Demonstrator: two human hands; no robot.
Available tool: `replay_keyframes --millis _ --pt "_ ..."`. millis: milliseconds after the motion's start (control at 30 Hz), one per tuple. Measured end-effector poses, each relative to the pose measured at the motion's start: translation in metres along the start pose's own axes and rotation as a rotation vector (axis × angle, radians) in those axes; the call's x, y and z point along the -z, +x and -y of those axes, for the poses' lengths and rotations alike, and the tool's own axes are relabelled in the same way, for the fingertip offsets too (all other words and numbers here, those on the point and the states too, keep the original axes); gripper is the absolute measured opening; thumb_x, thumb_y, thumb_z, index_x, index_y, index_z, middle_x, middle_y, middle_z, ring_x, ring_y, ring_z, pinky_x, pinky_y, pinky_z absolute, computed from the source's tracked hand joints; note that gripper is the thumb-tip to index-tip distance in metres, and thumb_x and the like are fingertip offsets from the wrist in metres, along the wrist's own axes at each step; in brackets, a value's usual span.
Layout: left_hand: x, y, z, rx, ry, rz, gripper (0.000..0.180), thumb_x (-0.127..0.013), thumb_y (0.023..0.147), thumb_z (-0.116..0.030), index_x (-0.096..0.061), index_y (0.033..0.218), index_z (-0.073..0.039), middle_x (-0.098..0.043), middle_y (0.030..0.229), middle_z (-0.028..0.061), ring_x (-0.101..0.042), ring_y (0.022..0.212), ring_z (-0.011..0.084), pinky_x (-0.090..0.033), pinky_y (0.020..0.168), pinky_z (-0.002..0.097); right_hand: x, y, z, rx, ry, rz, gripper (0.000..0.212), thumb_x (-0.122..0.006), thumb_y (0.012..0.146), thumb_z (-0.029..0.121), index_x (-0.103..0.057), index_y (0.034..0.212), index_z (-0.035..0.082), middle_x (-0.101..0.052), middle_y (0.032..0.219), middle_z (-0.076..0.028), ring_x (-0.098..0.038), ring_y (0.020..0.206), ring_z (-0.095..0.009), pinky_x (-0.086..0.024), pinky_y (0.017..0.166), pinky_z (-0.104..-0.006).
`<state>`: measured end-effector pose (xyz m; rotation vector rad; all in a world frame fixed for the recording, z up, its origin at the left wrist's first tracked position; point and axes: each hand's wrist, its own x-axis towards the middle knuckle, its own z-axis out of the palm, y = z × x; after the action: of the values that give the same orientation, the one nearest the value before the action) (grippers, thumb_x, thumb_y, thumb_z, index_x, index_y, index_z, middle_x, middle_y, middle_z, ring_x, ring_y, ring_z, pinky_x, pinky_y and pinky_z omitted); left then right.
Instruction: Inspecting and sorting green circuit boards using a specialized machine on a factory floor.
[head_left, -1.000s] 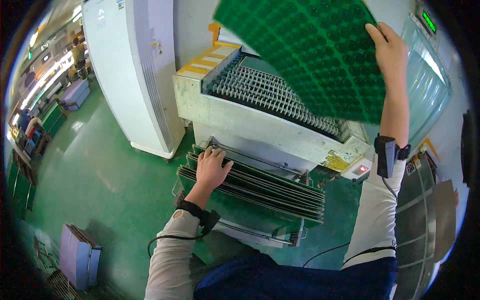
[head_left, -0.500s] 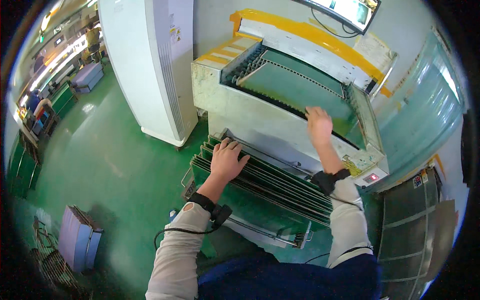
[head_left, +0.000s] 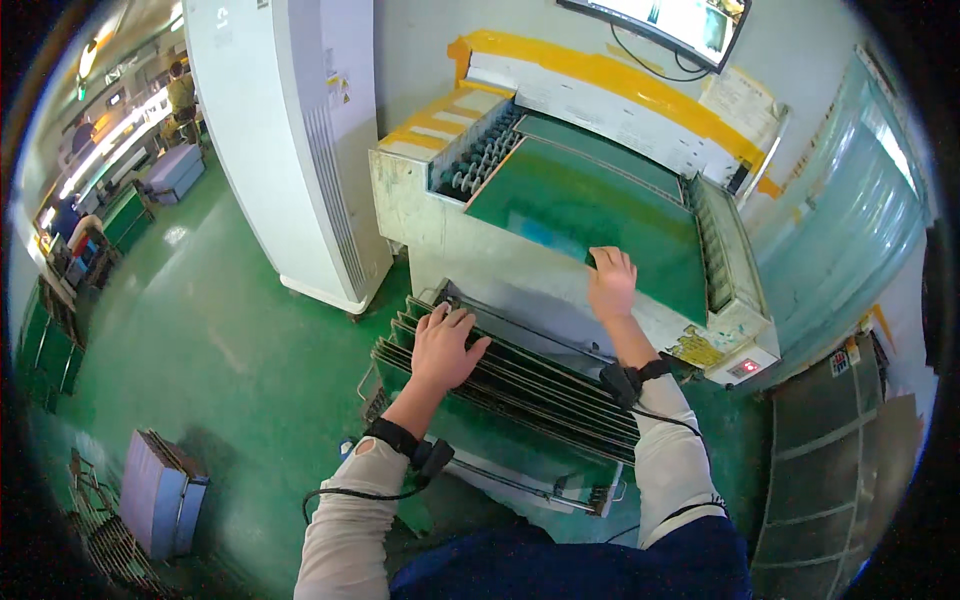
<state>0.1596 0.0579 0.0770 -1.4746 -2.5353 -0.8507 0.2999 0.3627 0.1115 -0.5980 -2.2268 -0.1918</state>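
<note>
A large flat green panel (head_left: 590,205) lies on the roller bed of the conveyor machine (head_left: 450,215), its near edge over the machine's front lip. At that near edge, my right hand (head_left: 612,288) has its fingers closed on the panel; the thumb is mostly hidden. Below the machine stands a wire rack (head_left: 368,392) holding several upright thin panels (head_left: 530,400). My left hand (head_left: 443,348) rests on top of these at the rack's left end, fingers spread forward and thumb apart. Another green panel (head_left: 600,150) lies farther back on the rollers.
A tall white cabinet unit (head_left: 260,140) stands left of the machine. Clear plastic sheeting (head_left: 840,230) hangs at the right, above a dark panelled unit (head_left: 815,470). A monitor (head_left: 680,25) is mounted above. A lilac box stack (head_left: 160,495) sits on the green floor at lower left.
The near green panel has come toward me, over the machine's front lip. My right hand has moved nearer and slightly left with it. My left hand stays on the rack.
</note>
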Motion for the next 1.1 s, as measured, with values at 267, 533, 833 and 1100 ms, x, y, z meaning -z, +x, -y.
replay_keyframes --millis 267,533,833,1100 --pt "-0.007 0.008 0.014 -0.008 -0.246 -0.196 0.035 -0.069 0.094 -0.033 -0.074 0.114 -0.006 -0.073 0.119 0.0151 -0.064 0.121 0.0348 -0.046 0.107 0.0452 -0.003 0.003 -0.003 0.01 0.008 0.033 0.04 -0.074 0.08 0.008 -0.066 0.119 0.011 -0.063 0.116 -0.008 -0.06 0.109 -0.032 -0.048 0.09 -0.049" --pt "0.003 0.007 0.023 0.219 -0.886 -0.243 0.033 -0.067 0.1 -0.024 -0.073 0.121 0.0 -0.076 0.115 0.011 -0.067 0.107 0.0152 -0.05 0.097 0.0309 0.031 0.009 0.067 0.188 0.281 0.077 0.055 -0.082 0.077 0.016 -0.065 0.128 0.013 -0.063 0.127 -0.012 -0.058 0.121 -0.034 -0.048 0.102 -0.0471" --pt "0.01 0.009 0.044 0.464 -1.542 -0.294 0.03 -0.063 0.102 -0.027 -0.075 0.115 -0.002 -0.074 0.115 0.0045 -0.064 0.109 0.0137 -0.045 0.101 0.0303 0.153 -0.061 0.268 0.764 0.99 0.662 0.064 -0.083 0.069 0.019 -0.064 0.129 0.011 -0.06 0.13 -0.01 -0.052 0.128 -0.034 -0.038 0.111 -0.0507" --pt "0.031 -0.01 0.058 0.726 -1.953 -0.282 0.038 -0.05 0.108 -0.036 -0.064 0.127 -0.006 -0.068 0.129 0.0083 -0.058 0.124 0.0249 -0.044 0.107 0.0404 0.155 -0.065 0.307 0.924 0.996 0.508 0.048 -0.07 0.073 0.006 -0.065 0.121 0.009 -0.062 0.12 -0.009 -0.056 0.117 -0.032 -0.039 0.108 -0.0512"
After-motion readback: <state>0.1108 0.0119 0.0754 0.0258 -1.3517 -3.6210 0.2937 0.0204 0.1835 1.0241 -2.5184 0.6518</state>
